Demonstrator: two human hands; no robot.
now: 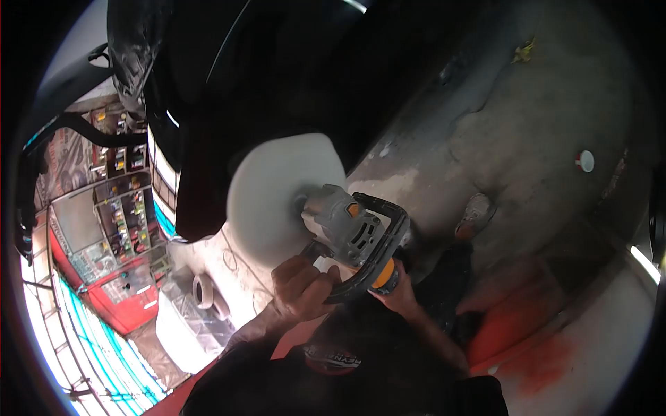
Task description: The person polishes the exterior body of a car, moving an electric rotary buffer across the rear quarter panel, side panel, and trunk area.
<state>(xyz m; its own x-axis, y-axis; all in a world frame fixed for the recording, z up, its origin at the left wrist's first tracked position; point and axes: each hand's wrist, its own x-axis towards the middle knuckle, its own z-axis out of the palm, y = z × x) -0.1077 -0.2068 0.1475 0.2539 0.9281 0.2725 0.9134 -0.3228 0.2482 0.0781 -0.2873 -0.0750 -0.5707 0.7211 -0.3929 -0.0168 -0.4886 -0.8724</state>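
Note:
A grey and orange power polisher point(336, 220) with a loop-shaped black handle is held in front of my body. Its large round white pad point(277, 191) lies against or very near a glossy black panel point(263, 90); the exact contact is hidden. My left hand point(302, 286) is wrapped round the polisher's black handle at the lower left. My right hand point(397, 288) grips the polisher's body near its orange and black rear part, with some fingers hidden behind the tool.
A shoe point(477, 213) rests on the grey concrete floor point(527, 125), where a small white and red container point(586, 161) stands farther right. Shelves with bottles point(125, 222), a red cabinet point(128, 298) and a roll of tape point(202, 291) are at left.

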